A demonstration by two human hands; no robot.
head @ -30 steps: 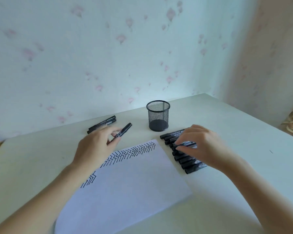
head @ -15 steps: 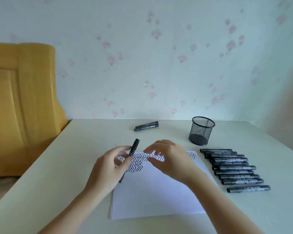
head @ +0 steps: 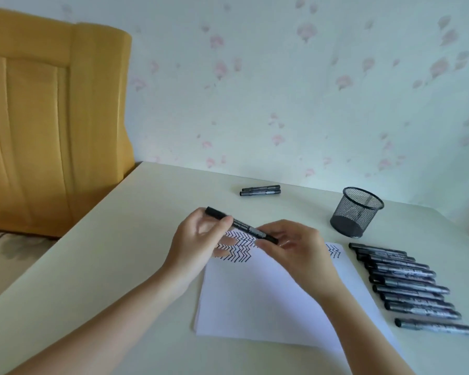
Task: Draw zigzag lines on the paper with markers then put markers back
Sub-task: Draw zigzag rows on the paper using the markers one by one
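now both hands meet on one marker (head: 241,225) above the paper (head: 268,299); half a second ago only the left hand (head: 198,242) held it, while the right hand (head: 290,247) hovered beside it. the left hand pinches the end at ten o'clock and the right fingers curl round the end at four o'clock, so uncapping for another zigzag looks likely. the zigzag lines (head: 238,249) lie just beneath the hands. a row of markers (head: 406,285) waits at three o'clock, two markers (head: 260,190) at twelve, and the mesh cup (head: 356,212) at two on the desk (head: 106,266).
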